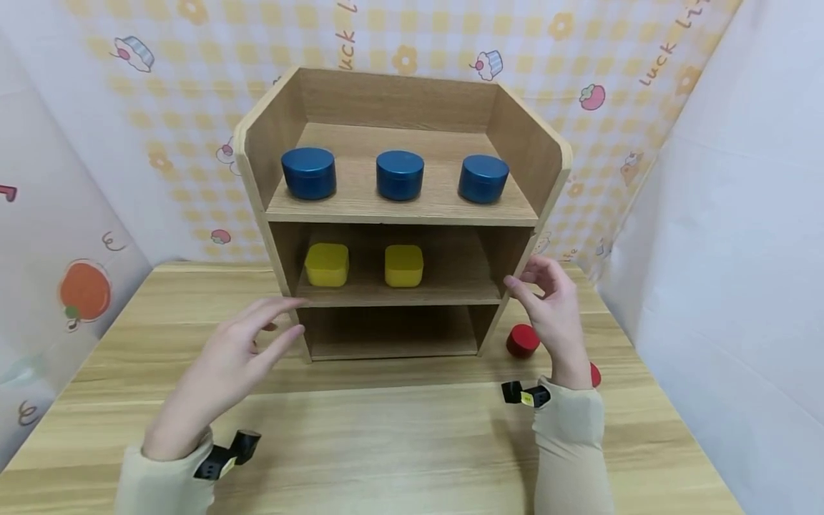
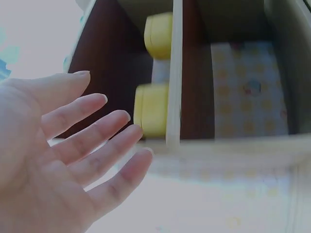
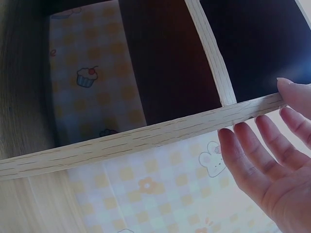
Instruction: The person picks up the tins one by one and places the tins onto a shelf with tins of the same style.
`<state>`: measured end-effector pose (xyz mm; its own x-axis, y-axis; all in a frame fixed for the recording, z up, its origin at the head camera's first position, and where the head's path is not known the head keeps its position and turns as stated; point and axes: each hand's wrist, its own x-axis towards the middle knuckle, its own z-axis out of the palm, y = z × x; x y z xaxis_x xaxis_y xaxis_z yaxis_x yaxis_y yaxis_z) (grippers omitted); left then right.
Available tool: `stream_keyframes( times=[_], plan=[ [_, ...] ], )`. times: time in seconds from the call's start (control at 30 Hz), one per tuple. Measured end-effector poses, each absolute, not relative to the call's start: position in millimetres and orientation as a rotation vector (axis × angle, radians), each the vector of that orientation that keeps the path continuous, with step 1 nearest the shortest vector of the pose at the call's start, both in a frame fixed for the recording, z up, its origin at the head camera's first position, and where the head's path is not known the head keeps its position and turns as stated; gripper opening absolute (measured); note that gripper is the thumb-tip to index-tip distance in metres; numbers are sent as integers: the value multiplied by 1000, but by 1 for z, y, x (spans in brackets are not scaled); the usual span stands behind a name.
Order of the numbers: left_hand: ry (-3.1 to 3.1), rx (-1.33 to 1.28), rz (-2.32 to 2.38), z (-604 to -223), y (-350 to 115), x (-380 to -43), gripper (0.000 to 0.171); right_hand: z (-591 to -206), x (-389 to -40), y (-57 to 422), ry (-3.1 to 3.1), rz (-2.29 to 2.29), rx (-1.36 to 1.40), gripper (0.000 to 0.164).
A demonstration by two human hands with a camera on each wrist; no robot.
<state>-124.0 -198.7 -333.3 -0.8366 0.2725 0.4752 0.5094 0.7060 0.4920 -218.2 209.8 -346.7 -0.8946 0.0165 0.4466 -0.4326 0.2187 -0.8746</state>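
A wooden three-tier shelf (image 1: 399, 218) stands on the table between both hands. My left hand (image 1: 241, 350) is beside its lower left side, fingers extended and thumb apart, holding nothing; the palm shows in the left wrist view. At the right side panel (image 3: 160, 127), my right hand (image 1: 550, 304) has its thumb by the front edge and relaxed fingertips right at the outer face. On the top tier sit three round blue tins (image 1: 400, 175). Two yellow square boxes (image 1: 327, 265) stand on the middle tier, left and centre. The bottom tier shows bare wood.
A red round tin (image 1: 523, 341) lies on the table right of the shelf, below the right hand. Another red thing (image 1: 595, 375) is partly hidden behind the right wrist. Patterned cloth (image 1: 405, 36) hangs behind the shelf, with white cloth (image 1: 727, 236) on the right.
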Motion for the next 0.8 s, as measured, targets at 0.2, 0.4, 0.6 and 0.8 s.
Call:
stream_keyframes(
  times=[0.2, 0.4, 0.6, 0.8],
  plan=[
    [-2659, -479, -894, -334, -224, -121, 39, -331, -205, 202, -2170, 1690, 386, 32],
    [-2728, -359, -902, -341, -248, -120, 42, -344, -218, 210, -2151, 1701, 394, 34],
    [-2893, -189, -847, -355, -271, -125, 52, -331, -206, 204, -2161, 1687, 393, 33],
    [-3059, -88, -768, -370, -290, -127, 66, -330, -204, 202, -2164, 1679, 414, 32]
  ],
)
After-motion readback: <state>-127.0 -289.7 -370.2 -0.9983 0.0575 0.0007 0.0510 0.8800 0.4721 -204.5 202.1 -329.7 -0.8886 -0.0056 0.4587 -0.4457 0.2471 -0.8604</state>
